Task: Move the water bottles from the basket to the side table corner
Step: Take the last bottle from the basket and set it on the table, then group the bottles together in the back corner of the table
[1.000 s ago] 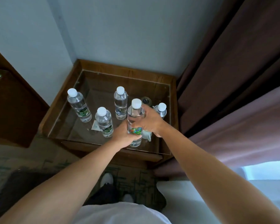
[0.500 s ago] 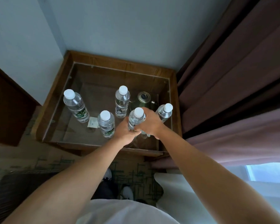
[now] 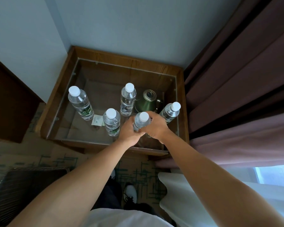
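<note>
Clear plastic, white screw caps and green-printed labels: that is how the water bottles look from the head view, five of them over the glass top of the wooden side table (image 3: 59, 97), which is tucked into the room's corner between pale walls and a mauve curtain (image 3: 244, 79). Four stand upright on the glass, none touching another: the far-left bottle (image 3: 80, 104) near the left rim, the front-middle bottle (image 3: 111, 123) just beside a small white card (image 3: 97, 120), the back bottle (image 3: 128, 100) towards the centre, and the right-edge bottle (image 3: 170, 112) close to the right rim. The held bottle (image 3: 142, 122) is over the front right part of the table, cap up. The left hand (image 3: 130, 131) and the right hand (image 3: 156, 126) are together on it, fingers wrapped round its body from both sides, so only the cap and shoulder show. Whether its base touches the glass I cannot tell; the hands hide it. A green kettle (image 3: 147, 102) sits just behind the hands; on the glass or beneath it is unclear. Down at the lower left, on the patterned carpet, is the dark woven basket (image 3: 28, 182), well apart from the table.
</note>
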